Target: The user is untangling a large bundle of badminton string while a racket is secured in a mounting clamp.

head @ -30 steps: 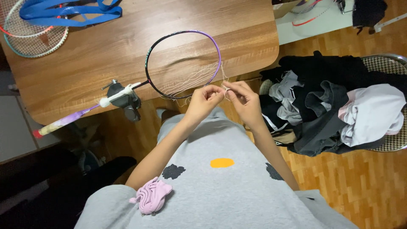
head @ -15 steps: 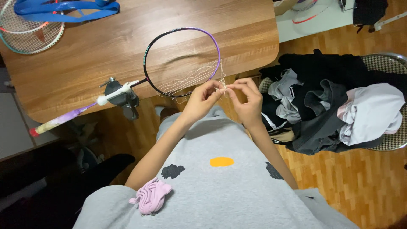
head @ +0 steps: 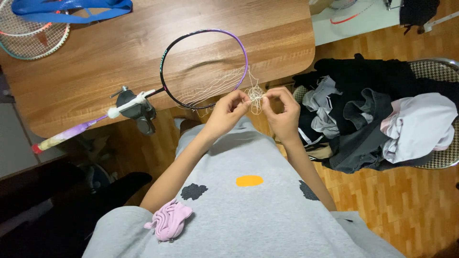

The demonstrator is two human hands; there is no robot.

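A black and purple badminton racket lies on the wooden table, its shaft held in a grey clamp at the table's edge. Loose white strings sag across the lower part of its frame. My left hand and my right hand meet just off the table's front edge. Both pinch a small tangle of white string that runs from the frame.
A second racket with a blue strap lies at the table's far left. A chair piled with dark and pale clothes stands to my right on the wooden floor. A pink cloth rests on my grey shirt.
The string between my fingertips has grown from a short loop into a visible loose tangle. My hands stayed in place, the right one shifting slightly right.
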